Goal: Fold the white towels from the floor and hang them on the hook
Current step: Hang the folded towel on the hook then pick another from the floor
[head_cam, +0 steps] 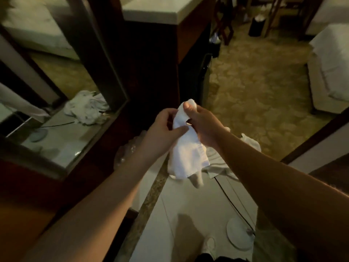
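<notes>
Held up in front of the person above the floor, the white towel (186, 146) hangs limp from the right hand (203, 125) gripping its top and the left hand (164, 127) pinching its edge; soft and light, it seems best taken by its corners.

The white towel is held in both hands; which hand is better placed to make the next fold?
Probably the left hand. The right hand grips the top of the towel and carries its hanging weight, so it should stay. The left only pinches the edge lower down and could more easily slide along it to fold.
</notes>
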Motion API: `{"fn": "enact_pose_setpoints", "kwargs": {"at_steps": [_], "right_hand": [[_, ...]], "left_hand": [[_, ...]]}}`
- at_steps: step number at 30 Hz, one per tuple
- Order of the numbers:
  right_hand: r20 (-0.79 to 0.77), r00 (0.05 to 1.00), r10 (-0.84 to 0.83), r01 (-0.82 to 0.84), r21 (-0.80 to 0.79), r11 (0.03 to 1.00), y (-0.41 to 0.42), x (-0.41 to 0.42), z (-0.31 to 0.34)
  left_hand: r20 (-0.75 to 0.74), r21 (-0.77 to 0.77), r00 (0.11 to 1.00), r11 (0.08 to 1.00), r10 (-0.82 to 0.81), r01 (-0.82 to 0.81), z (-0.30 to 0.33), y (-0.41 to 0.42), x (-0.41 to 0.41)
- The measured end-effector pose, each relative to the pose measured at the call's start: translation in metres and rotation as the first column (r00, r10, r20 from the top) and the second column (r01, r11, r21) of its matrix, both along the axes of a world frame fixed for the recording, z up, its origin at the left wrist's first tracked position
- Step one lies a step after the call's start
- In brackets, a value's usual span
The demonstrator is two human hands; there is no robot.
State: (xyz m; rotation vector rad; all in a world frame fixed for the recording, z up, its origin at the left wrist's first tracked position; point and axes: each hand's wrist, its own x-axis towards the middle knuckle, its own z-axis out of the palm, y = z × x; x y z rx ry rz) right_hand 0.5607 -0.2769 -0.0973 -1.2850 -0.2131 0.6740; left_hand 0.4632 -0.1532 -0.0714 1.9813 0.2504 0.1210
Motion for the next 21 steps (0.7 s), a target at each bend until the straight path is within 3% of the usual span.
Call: {"fn": "enact_pose_setpoints", "kwargs": {"at_steps": [6, 9, 11, 14, 21], "right_hand": [[0.078, 0.997, -0.005, 0.006, -0.019, 1.0, 0.037, -0.089, 0.034], [0.117, 0.991, 0.059, -0.055, -0.035, 0.998, 0.055, -0.148, 0.048], [0.127, 0.987, 0.101, -0.1, -0.014, 0.995, 0.063, -0.187, 0.055], [0.128, 0.985, 0.117, -0.123, 0.034, 0.992, 0.074, -0.239, 0.063], [0.183, 0.963, 0.197, -0.217, 0.095, 0.972, 0.106, -0.339, 0.08]], "left_hand": [[0.063, 0.094, 0.995, 0.992, 0.075, -0.081, 0.021, 0.016, -0.101], [0.135, 0.163, 0.975, 0.967, 0.177, -0.198, 0.029, 0.027, -0.158], [0.14, 0.104, 0.955, 0.956, 0.26, -0.276, 0.04, 0.042, -0.199], [0.051, -0.065, 0.967, 0.967, 0.25, -0.247, 0.055, 0.068, -0.259], [0.053, -0.183, 0.969, 0.956, 0.242, -0.229, 0.089, 0.1, -0.375]]}}
